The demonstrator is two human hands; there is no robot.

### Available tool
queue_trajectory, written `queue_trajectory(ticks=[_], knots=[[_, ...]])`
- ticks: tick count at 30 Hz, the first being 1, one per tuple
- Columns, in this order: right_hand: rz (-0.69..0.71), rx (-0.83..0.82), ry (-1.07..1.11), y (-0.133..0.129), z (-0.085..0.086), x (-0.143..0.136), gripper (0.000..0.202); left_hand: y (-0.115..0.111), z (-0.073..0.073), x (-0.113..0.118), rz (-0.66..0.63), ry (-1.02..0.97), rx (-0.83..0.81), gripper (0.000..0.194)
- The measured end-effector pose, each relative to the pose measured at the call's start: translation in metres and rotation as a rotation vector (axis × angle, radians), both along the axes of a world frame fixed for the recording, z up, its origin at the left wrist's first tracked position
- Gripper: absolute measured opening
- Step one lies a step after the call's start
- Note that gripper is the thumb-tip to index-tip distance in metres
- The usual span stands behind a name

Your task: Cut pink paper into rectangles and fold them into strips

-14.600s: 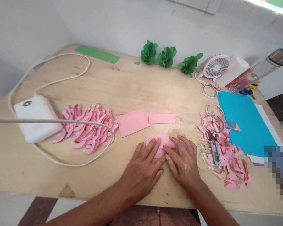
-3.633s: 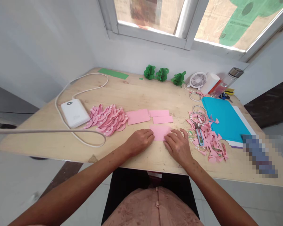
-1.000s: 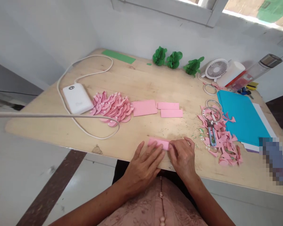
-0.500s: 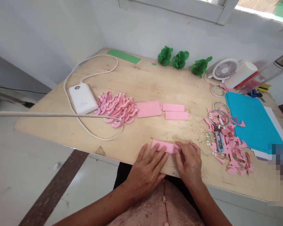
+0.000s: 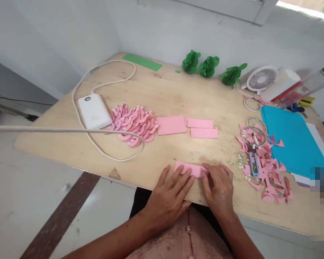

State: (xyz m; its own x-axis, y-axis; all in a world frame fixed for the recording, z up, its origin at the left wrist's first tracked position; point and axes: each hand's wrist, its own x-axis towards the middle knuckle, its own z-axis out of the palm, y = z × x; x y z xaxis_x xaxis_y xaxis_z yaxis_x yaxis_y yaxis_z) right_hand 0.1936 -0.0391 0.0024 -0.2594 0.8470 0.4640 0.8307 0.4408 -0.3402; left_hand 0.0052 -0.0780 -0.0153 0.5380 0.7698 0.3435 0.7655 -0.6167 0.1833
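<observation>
A folded pink paper strip (image 5: 193, 169) lies flat near the table's front edge. My left hand (image 5: 170, 194) has its fingers spread, with the fingertips pressing on the strip's left and middle part. At the strip's right end, my right hand (image 5: 218, 187) pinches the paper between thumb and index finger. Beyond my hands lie a larger pink rectangle (image 5: 172, 125) and two narrow pink strips, one (image 5: 200, 123) just behind the other (image 5: 204, 133). A pile of scalloped pink cutouts (image 5: 137, 124) sits to the left of them.
A white power bank (image 5: 94, 111) with a looping cable stands left. Green paper shapes (image 5: 206, 67) and a small fan (image 5: 261, 79) are at the back. Pink scraps (image 5: 275, 180), blue-handled scissors (image 5: 254, 163), tape rings and blue sheets (image 5: 291, 140) lie right.
The view has shifted slightly. Both hands stay on the pink strip in nearly the same pose.
</observation>
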Motion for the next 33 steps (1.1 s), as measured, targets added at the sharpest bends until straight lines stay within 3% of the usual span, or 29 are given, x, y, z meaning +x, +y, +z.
queue_trajectory(ticks=[33], knots=[[-0.071,-0.02,0.0,-0.0049,-0.0002,0.0059,0.018,-0.0004,-0.0002,0.0022,0.014,-0.016,-0.028,0.051]])
